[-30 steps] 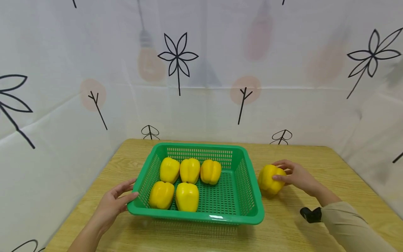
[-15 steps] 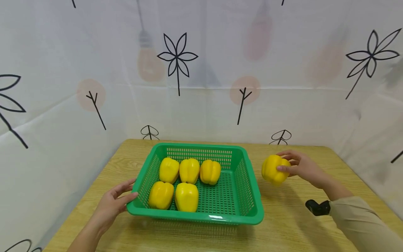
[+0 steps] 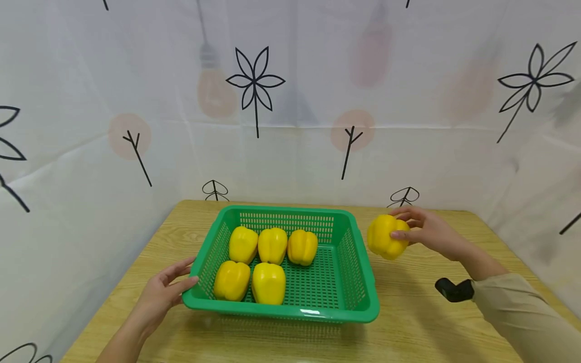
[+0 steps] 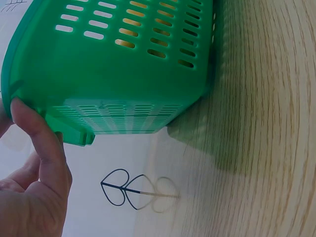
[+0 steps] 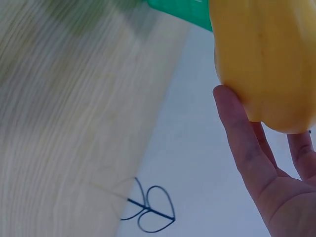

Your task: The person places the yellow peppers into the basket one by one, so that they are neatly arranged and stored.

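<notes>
A yellow bell pepper is held in my right hand, in the air just right of the basket. Thumb and fingers grip it from its right side; the right wrist view shows the fingertips against one end of the pepper. My left hand pinches the left rim of a green plastic basket, which is perforated and rectangular. In the left wrist view, a digit of the left hand bends up to the rim. Inside the basket lie several yellow bell peppers, filling its left and middle parts.
The basket stands on a wood-grain table. Behind and at the sides hangs a white cloth printed with plants and bulbs. A black device sits by the right sleeve. Green mesh floor shows in the basket's right part.
My right hand has lifted the bell pepper off the table, swung it slightly right, then brought it back left toward the basket. The left hand and basket have stayed in place.
</notes>
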{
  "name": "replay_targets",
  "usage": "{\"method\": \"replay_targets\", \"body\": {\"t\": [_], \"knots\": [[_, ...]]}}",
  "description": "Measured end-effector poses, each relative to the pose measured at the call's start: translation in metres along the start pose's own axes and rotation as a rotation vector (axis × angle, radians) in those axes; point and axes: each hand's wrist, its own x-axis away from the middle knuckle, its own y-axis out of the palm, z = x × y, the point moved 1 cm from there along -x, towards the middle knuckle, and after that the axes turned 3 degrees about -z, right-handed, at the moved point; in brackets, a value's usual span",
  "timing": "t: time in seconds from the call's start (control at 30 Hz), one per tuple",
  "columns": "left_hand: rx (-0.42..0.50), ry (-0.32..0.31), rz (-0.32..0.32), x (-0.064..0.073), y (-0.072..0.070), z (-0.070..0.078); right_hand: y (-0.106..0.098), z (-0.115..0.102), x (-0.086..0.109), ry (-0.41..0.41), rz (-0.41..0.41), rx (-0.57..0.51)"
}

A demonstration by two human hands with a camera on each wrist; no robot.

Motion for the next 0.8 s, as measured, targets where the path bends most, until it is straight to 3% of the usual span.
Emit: {"method": "replay_targets", "body": {"t": [0.3, 0.67, 0.8], "knots": [[-0.009, 0.013, -0.009, 0.0, 0.0, -0.001, 0.007, -0.026, -0.007, 0.007, -0.027, 0.054], [-0.02, 0.013, -0.023, -0.001, -0.002, -0.003, 0.021, -0.045, -0.023, -0.062, -0.071, 0.066], [-0.016, 0.007, -0.014, -0.002, -0.001, -0.003, 0.028, -0.052, -0.031, -0.083, -0.125, 0.048]]}}
